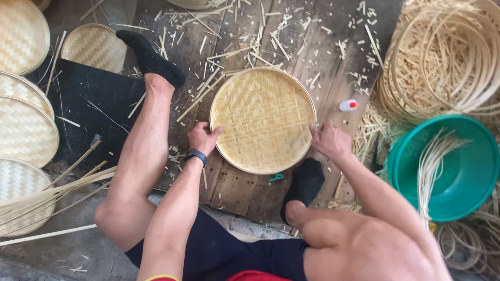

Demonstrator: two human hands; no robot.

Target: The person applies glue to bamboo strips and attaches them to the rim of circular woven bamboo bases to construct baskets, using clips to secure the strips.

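**Both hands on round woven tray, floor workspace**

Roughly by size: wooden plank floor (312,57), littered with bamboo splinters and cut strips. Black mat (99,99) at left, under the person's left leg. Big pile of coiled bamboo hoops (442,57) top right, partly cut off by the frame edge. Green plastic basin (469,171) at right, holding a bundle of thin pale strips (432,161) that lean over its rim. Stack of finished woven trays (23,130) along the left edge, all cropped; one more smaller tray (94,47) beside the left foot. Long bamboo slats (57,187) lie across the lower left trays. Small white bottle with red cap (348,105) just beside the tray's right rim. Tiny teal tool (276,177) on the planks below the tray; kind hard to tell.

Round woven tray (263,119) lies flat on the planks between the legs, herringbone weave, pale yellow, smooth hoop rim. Left hand (203,138) grips the left rim, fingers curled over the edge; wristwatch on that wrist. Right hand (329,139) pinches the right rim. Underside of the tray hidden.
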